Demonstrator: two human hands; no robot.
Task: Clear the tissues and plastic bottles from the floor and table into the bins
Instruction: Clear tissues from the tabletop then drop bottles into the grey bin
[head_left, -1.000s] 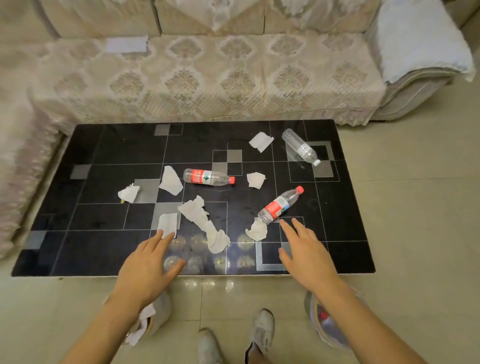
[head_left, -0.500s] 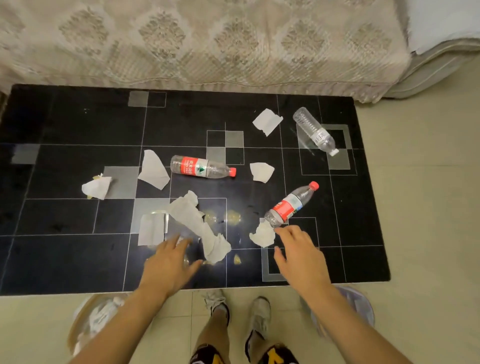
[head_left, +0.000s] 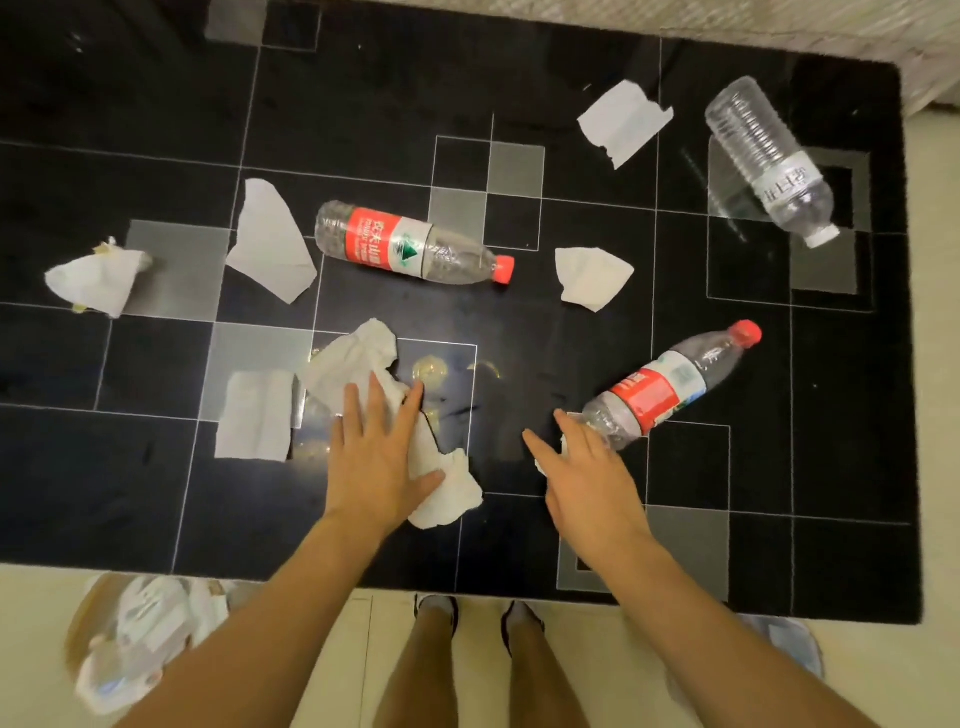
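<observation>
- Your left hand (head_left: 382, 457): fingers straight, laid flat on the long crumpled white tissue (head_left: 363, 358) near the front edge of the black glass table (head_left: 104, 493).
- Your right hand (head_left: 587, 483): fingers extended, touching a small white tissue wad (head_left: 563, 447) and the base of the red-labelled clear plastic bottle (head_left: 670, 384) lying on the table.
- Second red-labelled bottle (head_left: 410, 244): table centre, on its side.
- Clear white-capped bottle (head_left: 769, 156): table's far right corner.
- Bin holding white tissues (head_left: 140, 634): on the floor, left of the table's front edge.

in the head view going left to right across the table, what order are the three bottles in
Red-label bottle lying in the middle → red-label bottle by the right hand → clear bottle with the white cap at the far right corner.
</observation>
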